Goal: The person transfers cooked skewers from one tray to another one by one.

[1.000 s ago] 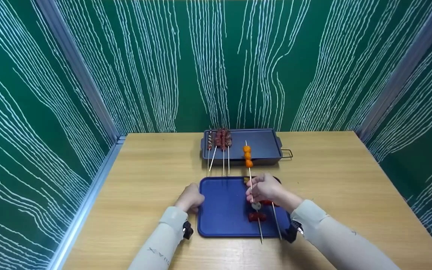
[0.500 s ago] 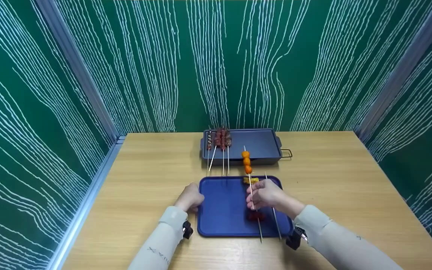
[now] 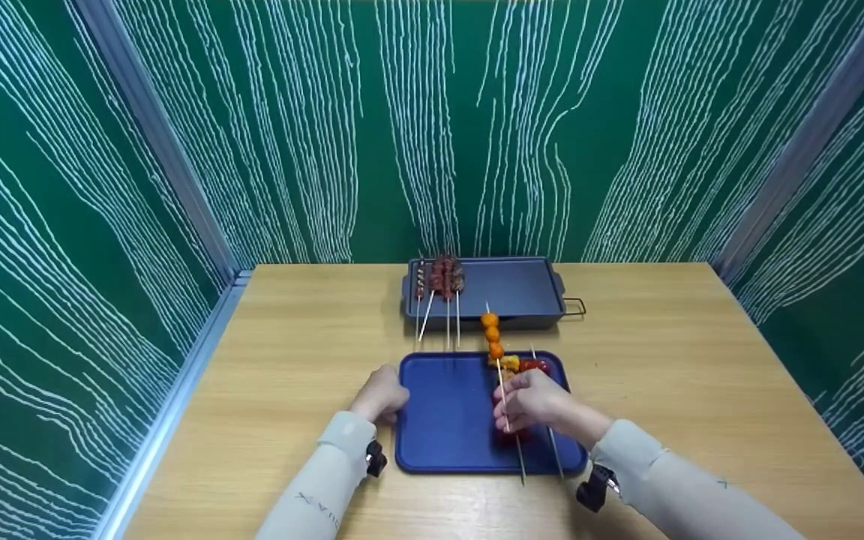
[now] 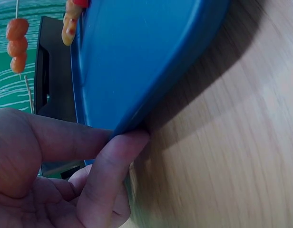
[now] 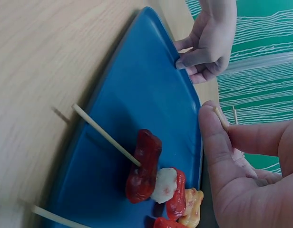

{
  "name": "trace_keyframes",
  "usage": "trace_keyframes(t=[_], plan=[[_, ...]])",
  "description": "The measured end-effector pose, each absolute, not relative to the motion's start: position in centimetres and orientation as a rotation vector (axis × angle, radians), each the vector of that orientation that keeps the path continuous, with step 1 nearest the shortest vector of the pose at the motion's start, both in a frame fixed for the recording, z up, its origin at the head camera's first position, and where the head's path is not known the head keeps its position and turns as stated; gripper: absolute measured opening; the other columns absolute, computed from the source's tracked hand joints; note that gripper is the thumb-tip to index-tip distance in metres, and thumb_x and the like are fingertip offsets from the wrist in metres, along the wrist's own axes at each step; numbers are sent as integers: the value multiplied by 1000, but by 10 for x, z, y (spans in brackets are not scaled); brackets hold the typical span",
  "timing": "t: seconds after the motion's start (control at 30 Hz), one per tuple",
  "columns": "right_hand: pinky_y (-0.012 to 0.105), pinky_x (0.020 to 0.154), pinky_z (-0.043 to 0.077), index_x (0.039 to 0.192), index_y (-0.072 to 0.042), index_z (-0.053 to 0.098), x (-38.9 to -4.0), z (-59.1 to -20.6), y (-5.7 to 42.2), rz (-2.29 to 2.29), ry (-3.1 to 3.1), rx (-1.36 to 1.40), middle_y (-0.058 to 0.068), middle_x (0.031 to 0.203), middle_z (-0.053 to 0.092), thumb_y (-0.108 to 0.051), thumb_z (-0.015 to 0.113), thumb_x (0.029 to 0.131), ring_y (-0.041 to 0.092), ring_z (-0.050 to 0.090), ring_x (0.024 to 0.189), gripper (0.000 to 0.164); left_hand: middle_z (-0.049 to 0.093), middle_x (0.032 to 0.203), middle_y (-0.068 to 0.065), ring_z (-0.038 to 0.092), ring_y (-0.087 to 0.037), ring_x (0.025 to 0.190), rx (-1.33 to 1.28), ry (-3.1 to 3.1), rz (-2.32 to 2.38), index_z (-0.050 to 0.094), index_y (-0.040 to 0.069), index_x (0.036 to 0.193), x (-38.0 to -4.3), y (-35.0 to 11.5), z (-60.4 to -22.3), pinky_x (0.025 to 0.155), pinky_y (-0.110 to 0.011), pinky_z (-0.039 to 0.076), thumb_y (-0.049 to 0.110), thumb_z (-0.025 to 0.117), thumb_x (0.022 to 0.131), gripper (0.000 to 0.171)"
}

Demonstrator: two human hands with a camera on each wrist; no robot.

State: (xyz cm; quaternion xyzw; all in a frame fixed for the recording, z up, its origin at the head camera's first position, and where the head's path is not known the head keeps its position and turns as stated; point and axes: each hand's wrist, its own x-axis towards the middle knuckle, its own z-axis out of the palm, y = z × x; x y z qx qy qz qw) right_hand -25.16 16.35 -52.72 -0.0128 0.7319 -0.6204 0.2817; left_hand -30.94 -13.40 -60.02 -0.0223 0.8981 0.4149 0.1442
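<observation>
My left hand [image 3: 381,394] pinches the left rim of a blue tray [image 3: 439,420] between thumb and finger. Above the tray's right half, my right hand [image 3: 537,401] pinches the stick of a skewer with three orange balls [image 3: 493,334]. Those balls point away from me, over the gap between tray and pan. Beneath the right hand lies a mixed skewer with dark red [image 5: 144,166], white [image 5: 164,185] and yellow [image 5: 191,209] pieces, its stick jutting past the near rim. A second skewer with red pieces [image 3: 535,366] lies to its right, partly hidden by the hand.
Behind the tray stands a dark rectangular grill pan [image 3: 511,289] with a wire handle [image 3: 574,306] on its right. Several meat skewers [image 3: 443,277] lie at its left end, sticks hanging over the front edge. Green walls with white lines enclose the wooden table [image 3: 289,322].
My right hand has drawn back toward me, bringing the orange-ball skewer from over the pan to between pan and tray. The left hand has stayed at the tray's rim.
</observation>
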Motion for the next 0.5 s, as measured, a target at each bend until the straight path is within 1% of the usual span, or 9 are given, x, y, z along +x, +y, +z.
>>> trace_keyframes(t=[0.07,0.2,0.33,0.5], plan=[[32,68,69,117,11,58,-250,-529,164,-1659,1954,-35,12,85,73,14,56,94,18,75,70,23,66,85,-21,67,-25,48,-80,2578,1188,63,-5,103,-315,-136,-610,42,-39,62,-6,49,83,24],[32,67,69,121,13,56,-247,-530,163,-1654,1945,-23,12,87,73,14,56,95,18,75,71,26,66,83,-17,68,-23,47,-51,2591,1173,63,-1,98,-331,-142,-639,41,-39,61,-3,50,84,19],[31,67,69,123,13,56,-245,-531,163,-1651,1934,-6,13,88,73,14,56,95,19,75,71,28,66,81,-17,67,-22,45,-54,2577,1170,63,0,94,-336,-144,-645,41,-40,62,-3,49,84,17],[30,66,68,119,12,56,-243,-535,162,-1664,1898,-6,13,86,73,14,56,93,18,74,70,26,68,79,-16,69,-22,46,-77,2571,1133,64,0,94,-338,-143,-645,44,-41,63,-2,49,86,17]])
